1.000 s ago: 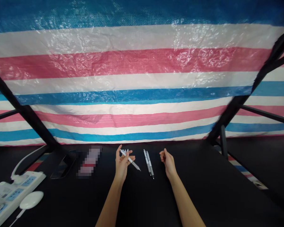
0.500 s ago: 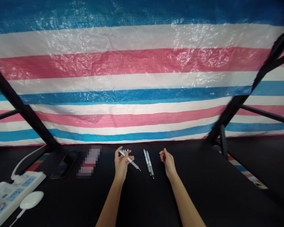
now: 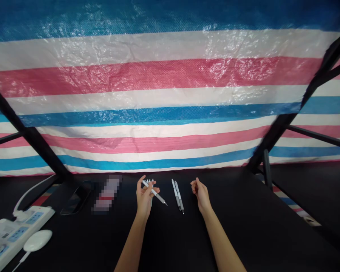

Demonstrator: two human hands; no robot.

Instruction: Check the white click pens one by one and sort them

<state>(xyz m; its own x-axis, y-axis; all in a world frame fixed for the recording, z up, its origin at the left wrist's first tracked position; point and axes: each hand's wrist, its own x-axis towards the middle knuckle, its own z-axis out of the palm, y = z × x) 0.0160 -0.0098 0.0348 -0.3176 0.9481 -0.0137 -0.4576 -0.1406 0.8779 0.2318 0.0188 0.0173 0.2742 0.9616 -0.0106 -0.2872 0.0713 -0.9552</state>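
Note:
My left hand (image 3: 144,196) grips a white pen (image 3: 158,196) that points down to the right, tip just above the black table (image 3: 170,241). More white pens (image 3: 150,183) lie behind that hand, mostly hidden by it. Two white pens (image 3: 178,195) lie side by side on the table between my hands. My right hand (image 3: 200,192) is curled loosely to the right of those two pens, and I see nothing in it.
A white power strip (image 3: 14,234) and a white oval device (image 3: 37,240) sit at the left edge. A dark phone (image 3: 73,202) and a blurred item (image 3: 106,193) lie left of my hands. Black frame bars (image 3: 289,117) cross a striped tarp (image 3: 170,94) behind.
My left hand has drawn slightly left with the pen in it, its fingers closing a little more around it. The right hand has stayed put.

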